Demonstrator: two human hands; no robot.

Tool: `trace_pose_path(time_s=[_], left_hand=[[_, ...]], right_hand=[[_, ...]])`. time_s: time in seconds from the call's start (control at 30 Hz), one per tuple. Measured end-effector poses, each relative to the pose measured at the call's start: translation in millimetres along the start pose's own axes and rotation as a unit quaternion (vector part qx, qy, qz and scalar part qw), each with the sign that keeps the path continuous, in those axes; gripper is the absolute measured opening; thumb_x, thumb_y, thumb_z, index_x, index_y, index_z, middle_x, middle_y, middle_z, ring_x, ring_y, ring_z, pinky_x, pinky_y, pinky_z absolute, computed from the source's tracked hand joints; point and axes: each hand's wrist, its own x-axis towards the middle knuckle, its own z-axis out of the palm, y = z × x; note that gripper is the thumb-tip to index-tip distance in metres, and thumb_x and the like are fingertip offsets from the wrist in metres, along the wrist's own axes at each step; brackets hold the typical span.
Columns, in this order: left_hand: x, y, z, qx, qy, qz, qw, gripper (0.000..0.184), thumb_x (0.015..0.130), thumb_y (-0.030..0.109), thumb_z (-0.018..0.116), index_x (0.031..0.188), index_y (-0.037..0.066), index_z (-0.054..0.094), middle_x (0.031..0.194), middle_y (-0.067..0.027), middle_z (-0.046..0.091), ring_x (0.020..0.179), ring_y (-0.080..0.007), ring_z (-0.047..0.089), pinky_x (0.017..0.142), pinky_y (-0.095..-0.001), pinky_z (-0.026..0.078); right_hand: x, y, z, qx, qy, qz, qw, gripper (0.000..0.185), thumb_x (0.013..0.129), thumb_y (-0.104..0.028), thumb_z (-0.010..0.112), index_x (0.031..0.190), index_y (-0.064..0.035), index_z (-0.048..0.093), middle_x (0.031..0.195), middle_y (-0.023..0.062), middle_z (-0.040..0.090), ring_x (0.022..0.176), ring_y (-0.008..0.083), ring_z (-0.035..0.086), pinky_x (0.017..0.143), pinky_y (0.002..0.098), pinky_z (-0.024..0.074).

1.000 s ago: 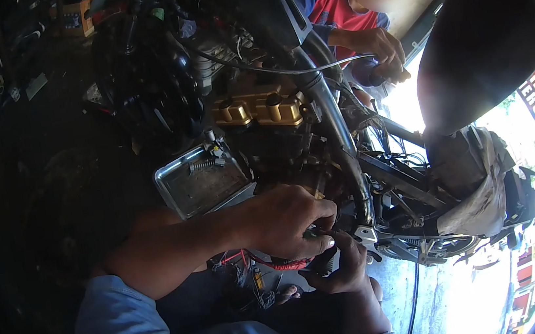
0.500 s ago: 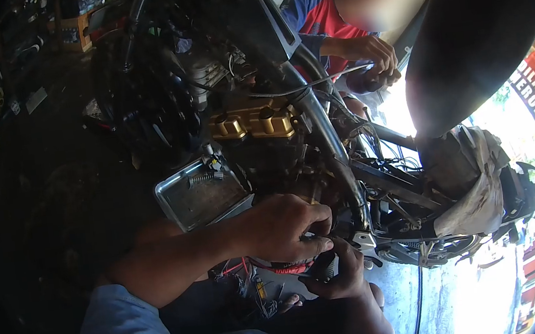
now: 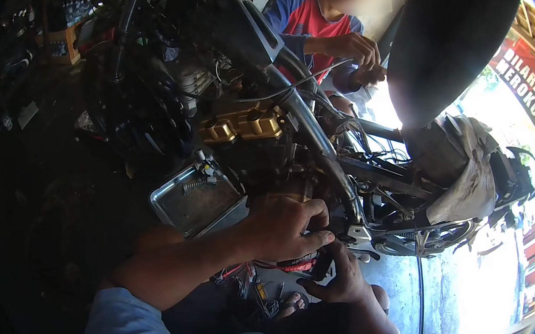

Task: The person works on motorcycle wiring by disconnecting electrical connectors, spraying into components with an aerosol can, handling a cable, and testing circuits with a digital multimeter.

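My left hand (image 3: 288, 228) reaches in from the left beside the motorcycle engine (image 3: 250, 159), its thumb and index finger curled towards each other in a pinch. What lies in that pinch is too dark and small to make out. Just below, my right hand (image 3: 342, 276) is curled around a small dark part (image 3: 321, 265), thumb on the left side and fingers above. The fingertips of both hands nearly meet over this part. Close to them is the lower end of the metal frame tube (image 3: 325, 150), with a bright bracket (image 3: 358, 233).
A metal tray (image 3: 195, 201) holding a spring and small parts sits left of the engine. Gold covers (image 3: 243, 127) top the engine. Across the motorcycle, another person's hand (image 3: 353, 48) holds a cable. Red tools or wires (image 3: 236, 271) lie below my left forearm.
The whole scene has shifted slightly left and up in view, so my head has turned a little. Both hands stay close together, with only small finger movement.
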Motion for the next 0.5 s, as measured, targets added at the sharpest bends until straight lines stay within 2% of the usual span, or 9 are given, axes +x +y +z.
trace_pose_path(time_s=[0.07,0.2,0.27,0.4,0.43,0.5], left_hand=[[-2,13,-2,-0.016,-0.017,-0.045,0.999,0.036,0.09,0.036,0.072,0.103,0.004,0.064,0.083,-0.0187,0.071,0.084,-0.0361,0.071,0.08,-0.0466,0.053],[-4,12,15,-0.058,-0.027,-0.029,0.998,0.038,0.091,0.036,0.072,0.104,0.002,0.063,0.084,-0.0216,0.072,0.084,-0.0388,0.072,0.079,-0.0472,0.054],[-6,5,30,-0.056,-0.001,0.028,0.998,0.045,0.093,0.043,0.069,0.114,0.004,0.061,0.076,-0.0139,0.067,0.072,-0.0288,0.071,0.068,-0.042,0.052],[-9,19,28,-0.051,-0.056,0.014,0.997,0.051,0.095,0.049,0.066,0.118,0.004,0.058,0.087,-0.0178,0.07,0.08,-0.0292,0.072,0.072,-0.0406,0.054],[-8,17,32,-0.088,-0.06,0.01,0.994,0.056,0.095,0.053,0.065,0.121,0.004,0.057,0.092,-0.019,0.07,0.082,-0.0267,0.072,0.073,-0.0391,0.055],[-10,22,33,-0.129,-0.064,0.003,0.99,0.061,0.095,0.056,0.064,0.124,0.003,0.056,0.098,-0.0201,0.071,0.085,-0.0243,0.072,0.074,-0.0376,0.055]], right_hand=[[-4,-7,0,-0.023,0.018,-0.003,1.0,0.081,0.064,-0.024,0.091,0.129,0.0035,0.051,0.102,0.0157,0.064,0.084,0.0283,0.07,0.071,0.0375,0.0568],[-11,-23,1,-0.095,0.074,-0.035,0.992,0.075,0.063,-0.024,0.091,0.124,0.0034,0.055,0.101,0.0158,0.064,0.081,0.0281,0.069,0.068,0.0375,0.0569],[-19,-27,5,-0.096,0.09,-0.023,0.991,0.074,0.063,-0.023,0.091,0.122,0.0033,0.056,0.101,0.0162,0.064,0.081,0.0286,0.069,0.069,0.0378,0.0569],[-35,-38,10,-0.089,0.131,0.024,0.987,0.073,0.062,-0.02,0.09,0.123,0.0034,0.056,0.103,0.0183,0.063,0.085,0.0321,0.069,0.072,0.0403,0.0566],[-36,-39,9,-0.094,0.13,0.024,0.987,0.073,0.062,-0.02,0.09,0.123,0.0034,0.056,0.103,0.0183,0.063,0.085,0.0321,0.069,0.072,0.0403,0.0566],[-41,-35,6,-0.14,0.226,-0.007,0.964,0.075,0.063,-0.017,0.089,0.125,0.004,0.053,0.104,0.0197,0.064,0.088,0.0345,0.068,0.076,0.0409,0.0557]])
